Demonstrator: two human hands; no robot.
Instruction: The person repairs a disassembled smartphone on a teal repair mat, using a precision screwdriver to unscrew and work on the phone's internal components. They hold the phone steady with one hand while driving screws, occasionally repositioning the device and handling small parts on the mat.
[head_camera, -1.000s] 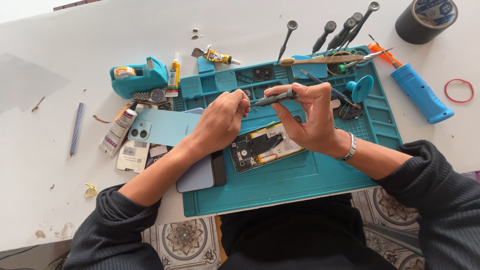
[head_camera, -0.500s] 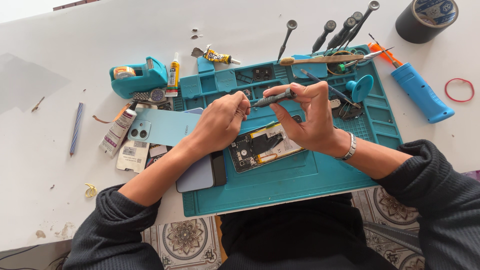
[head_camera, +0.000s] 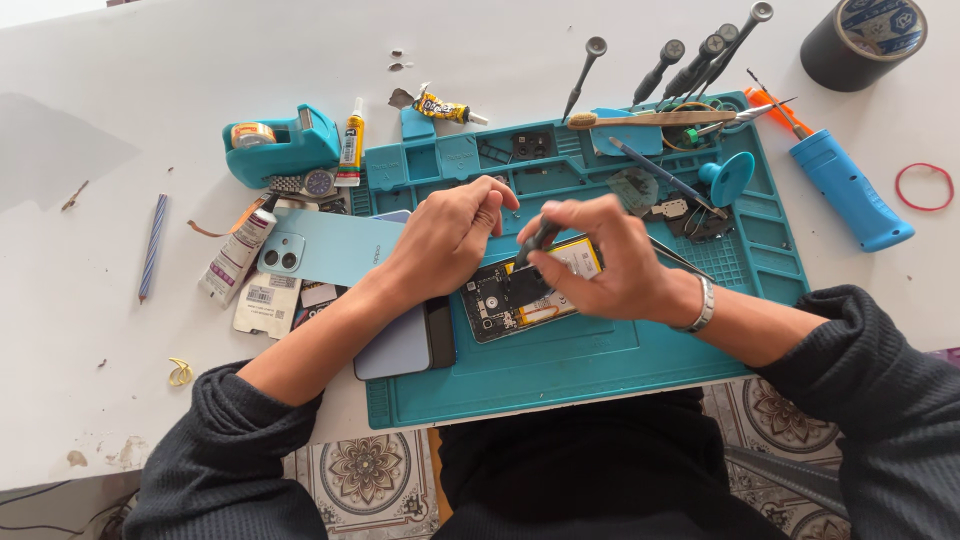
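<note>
Right hand (head_camera: 610, 265) fingers pinched on one dark screwdriver (head_camera: 537, 242), tip over one opened phone (head_camera: 525, 290) on the teal mat (head_camera: 600, 370). Left hand (head_camera: 445, 235) fingers curled together beside it, contents unclear. Five spare screwdrivers (head_camera: 690, 60) on the table (head_camera: 80, 200).

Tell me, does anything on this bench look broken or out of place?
The opened phone on the teal silicone work mat lies with its circuitry bare, its light blue back cover set aside. The right hand holds a dark screwdriver over it.
</note>
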